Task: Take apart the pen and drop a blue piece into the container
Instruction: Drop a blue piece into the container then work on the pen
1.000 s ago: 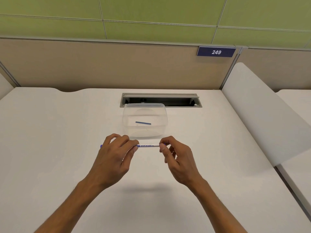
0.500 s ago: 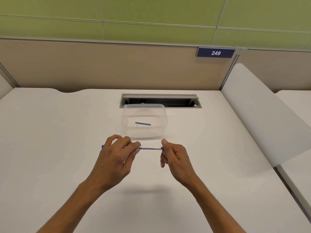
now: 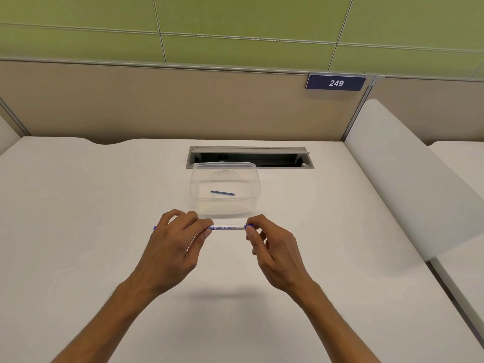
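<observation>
1. While only the head view is given, everything comes from it: pen (image 3: 227,227) is held level above the desk (image 3: 78,231), long axis running L-R across the body, just in front of the container (image 3: 225,189).
2. Left hand (image 3: 174,247) is wrapped round the pen's left half, thumb + fingers closed on the barrel; a blue tip pokes out past the knuckles on the far left.
3. Right hand (image 3: 272,251) pinches the blue end piece (image 3: 248,226) at the pen's right end w/ thumb + forefinger, other fingers curled.
4. Container is clear, lidless, sits directly beyond the pen, near both hands; a blue stick (image 3: 222,193) already lies inside on its floor.
5. Judgement: step = pulling/twisting off the right end along the pen axis. Right hand is nearer that piece, so prob. it carries it fwd over the rim.
</observation>
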`<state>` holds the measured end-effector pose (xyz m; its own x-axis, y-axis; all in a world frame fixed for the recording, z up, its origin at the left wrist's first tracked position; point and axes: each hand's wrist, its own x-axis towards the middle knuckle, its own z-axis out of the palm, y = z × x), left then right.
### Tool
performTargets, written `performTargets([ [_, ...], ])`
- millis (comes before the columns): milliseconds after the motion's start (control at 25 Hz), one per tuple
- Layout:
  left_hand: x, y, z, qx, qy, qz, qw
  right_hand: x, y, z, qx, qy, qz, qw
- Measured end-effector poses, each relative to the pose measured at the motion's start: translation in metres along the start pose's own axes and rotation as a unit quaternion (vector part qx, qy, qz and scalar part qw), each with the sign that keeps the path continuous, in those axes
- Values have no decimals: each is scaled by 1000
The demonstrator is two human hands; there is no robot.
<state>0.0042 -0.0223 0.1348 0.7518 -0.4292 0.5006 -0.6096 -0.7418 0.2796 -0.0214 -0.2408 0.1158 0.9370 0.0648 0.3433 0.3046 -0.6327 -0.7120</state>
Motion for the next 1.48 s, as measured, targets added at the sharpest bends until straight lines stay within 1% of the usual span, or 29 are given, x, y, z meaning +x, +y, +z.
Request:
performTargets([
  [160,-1,-2,0,-2,-8,1,1000,1,2,0,41,-44,20,998],
  [240,-1,-2,0,-2,-10,6,1000,2,0,0,84,-55,42,994],
  [400,0,0,0,3,-10,13,1000,6,-5,2,223,-58,125,965],
  [480,1,0,-1,12,-9,14,1000,7,-6,4,249,-59,139,957],
  [560,1,0,-1,18,-10,8,1000,7,-6,5,237,-44,126,962],
  [640,1,1,-2,21,-14,-3,1000,7,-6,6,197,-24,107,974],
  [760,2,2,-4,15,-27,-21,999,7,-7,4,95,-10,66,993],
  [880,3,4,-6,1,-34,-38,999,5,-8,1,-1,5,8,1000],
  [1040,3,6,-7,-27,-41,-41,998,3,-9,-1,-21,10,-30,999],
  [1200,5,6,-7,-27,-10,-14,999,4,-12,-1,9,13,-28,999],
  [1280,6,6,-8,-7,7,-3,1000,4,-15,0,33,7,-5,999],
  [1360,6,6,-7,37,30,17,999,5,-19,3,100,-7,52,994],
  [1400,6,6,-7,65,41,29,997,6,-21,3,157,-15,95,983],
  [1480,6,6,-6,113,55,52,991,8,-23,3,259,-41,175,949],
])
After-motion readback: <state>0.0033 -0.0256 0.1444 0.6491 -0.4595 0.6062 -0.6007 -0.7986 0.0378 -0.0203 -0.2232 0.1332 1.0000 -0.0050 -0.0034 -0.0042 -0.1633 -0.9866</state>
